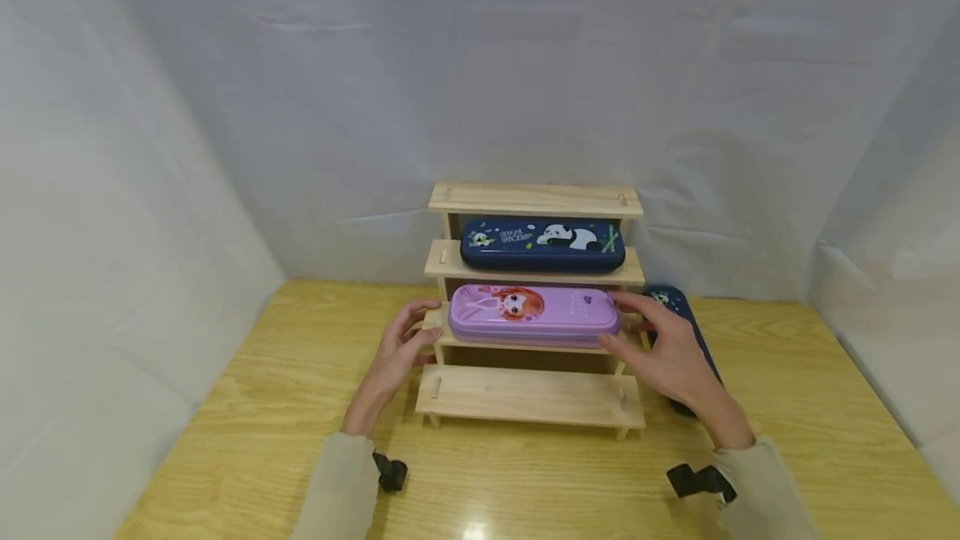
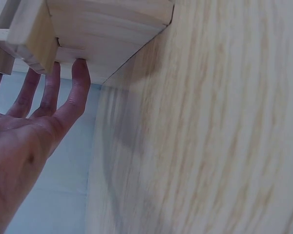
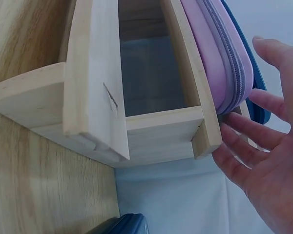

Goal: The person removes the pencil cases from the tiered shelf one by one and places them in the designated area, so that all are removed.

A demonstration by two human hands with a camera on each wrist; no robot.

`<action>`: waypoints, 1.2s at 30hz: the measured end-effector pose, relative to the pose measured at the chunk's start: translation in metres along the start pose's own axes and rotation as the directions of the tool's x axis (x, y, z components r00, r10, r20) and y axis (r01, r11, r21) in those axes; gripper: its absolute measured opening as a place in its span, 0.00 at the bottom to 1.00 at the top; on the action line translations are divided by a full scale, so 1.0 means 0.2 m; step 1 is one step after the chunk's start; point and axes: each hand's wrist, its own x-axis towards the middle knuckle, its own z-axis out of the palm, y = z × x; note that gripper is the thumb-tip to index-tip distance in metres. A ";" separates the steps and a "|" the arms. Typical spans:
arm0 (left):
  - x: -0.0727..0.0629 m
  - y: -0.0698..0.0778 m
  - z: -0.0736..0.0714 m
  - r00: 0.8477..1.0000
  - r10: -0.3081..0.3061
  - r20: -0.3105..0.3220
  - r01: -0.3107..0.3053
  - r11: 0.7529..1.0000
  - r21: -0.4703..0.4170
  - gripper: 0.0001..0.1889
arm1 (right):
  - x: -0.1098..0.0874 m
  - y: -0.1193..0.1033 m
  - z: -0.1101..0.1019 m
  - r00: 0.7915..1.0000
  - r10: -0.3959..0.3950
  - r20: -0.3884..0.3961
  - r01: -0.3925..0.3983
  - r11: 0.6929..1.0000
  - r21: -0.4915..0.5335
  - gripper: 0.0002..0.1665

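Note:
A lilac zippered pencil case (image 1: 534,315) with a cartoon girl lies on the second step from the bottom of a wooden stepped rack (image 1: 528,394). My right hand (image 1: 671,352) is at its right end, thumb toward the front; in the right wrist view, the fingers (image 3: 251,131) reach the case's end and the step's edge without wrapping round. At the rack's left side is my left hand (image 1: 393,348). Its loosely extended fingers (image 2: 78,90) touch the side panel in the left wrist view, where the thumb is hidden.
A dark blue panda pencil case (image 1: 543,245) lies one step higher. Another dark blue case (image 1: 678,307) is right of the rack, partly behind my right hand. The wood-grain table (image 1: 315,373) is bordered by pale cloth walls (image 1: 525,65).

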 end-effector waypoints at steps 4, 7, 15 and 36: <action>0.00 0.00 0.00 1.000 0.000 0.002 0.000 1.000 -0.005 0.22 | 0.02 0.00 0.02 0.999 0.035 0.031 -0.033 0.999 -0.040 0.35; 0.00 0.00 0.00 1.000 0.003 0.000 -0.003 1.000 -0.004 0.22 | 0.03 0.00 0.03 0.997 0.052 0.052 -0.049 0.997 -0.055 0.35; 0.00 0.00 0.00 1.000 0.002 -0.004 -0.002 1.000 0.003 0.22 | 0.05 -0.01 0.04 0.995 0.070 0.070 -0.067 0.997 -0.039 0.38; 0.00 0.00 0.00 1.000 -0.007 0.003 0.007 1.000 -0.012 0.23 | 0.05 -0.06 0.00 0.979 0.129 0.160 -0.112 0.987 -0.111 0.47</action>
